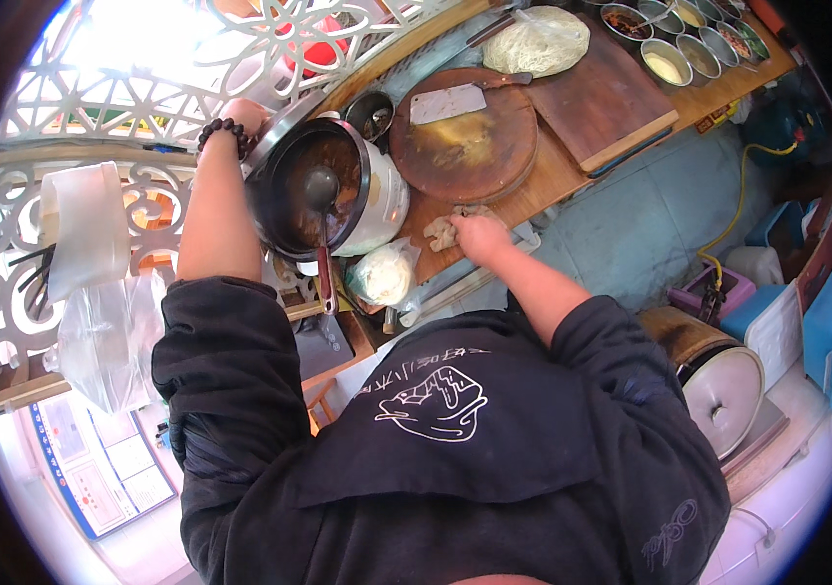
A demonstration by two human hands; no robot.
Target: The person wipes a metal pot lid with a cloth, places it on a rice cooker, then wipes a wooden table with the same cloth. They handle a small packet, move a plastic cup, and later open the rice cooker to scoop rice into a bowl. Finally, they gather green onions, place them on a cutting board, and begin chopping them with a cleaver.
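My left hand (244,115), a dark bead bracelet at its wrist, is closed at the outer side of a metal lid (286,131). That lid stands tilted at the rim of a white cooker pot (385,197); some of my fingers are hidden. Inside the pot is dark brown liquid (305,157). A ladle (322,191) rests in it, its reddish handle hanging over the near rim. My right hand (480,232) grips a crumpled tan cloth (442,234) on the wooden counter (423,265), just below a round chopping board (416,157).
A cleaver (448,104) lies on the round board. Beyond are bagged noodles (537,42), a rectangular board (602,110) and several ingredient bowls (666,61). A small dark pot (368,115) and a plastic bag with white contents (384,275) flank the cooker. A lattice screen (160,152) borders the left.
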